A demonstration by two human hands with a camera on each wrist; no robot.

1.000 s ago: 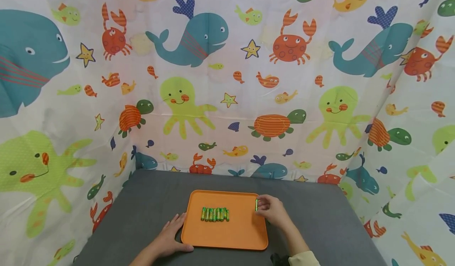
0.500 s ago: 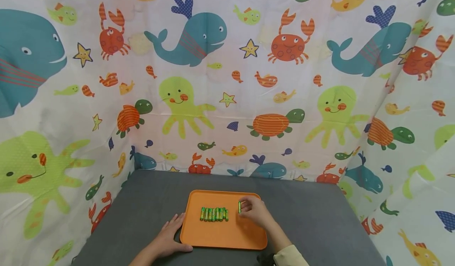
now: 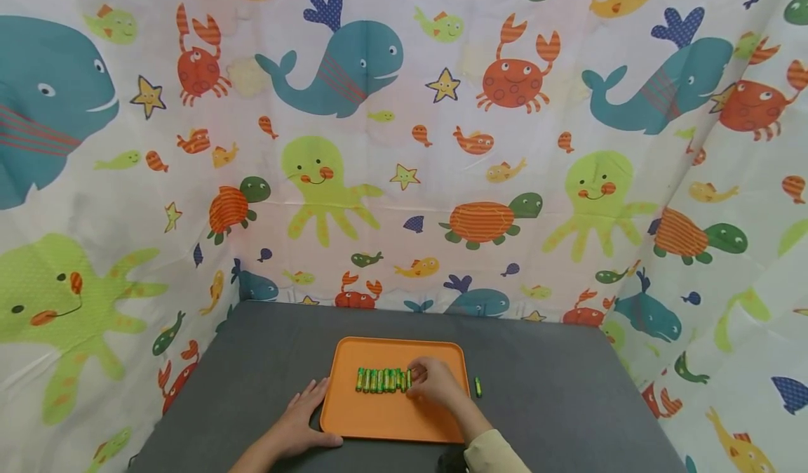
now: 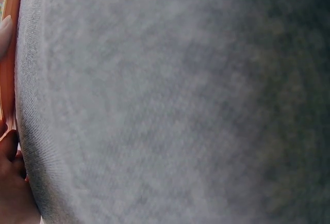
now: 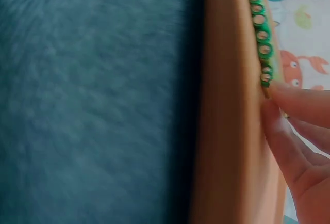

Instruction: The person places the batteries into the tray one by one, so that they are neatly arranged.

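Observation:
Green-and-gold batteries (image 3: 376, 380) lie side by side in a row on the orange tray (image 3: 372, 417). At the row's right end my right hand (image 3: 435, 383) pinches another battery (image 3: 409, 378) between thumb and fingertips, close beside the last one. The right wrist view shows the round ends of the row (image 5: 259, 20), with my thumb and finger (image 5: 299, 102) just below it. My left hand (image 3: 299, 420) rests against the tray's left side, fingers spread along the edge and thumb by the front corner. In the left wrist view only fingers and the tray rim (image 4: 7, 84) show.
One more battery (image 3: 477, 387) lies on the grey tabletop (image 3: 555, 389) just right of the tray. A white curtain (image 3: 404, 220) printed with sea animals stands behind the table and along both sides.
My right hand has carried a battery leftward from the tray's right edge to the end of the row. The battery on the table right of the tray now shows. The left hand stays put.

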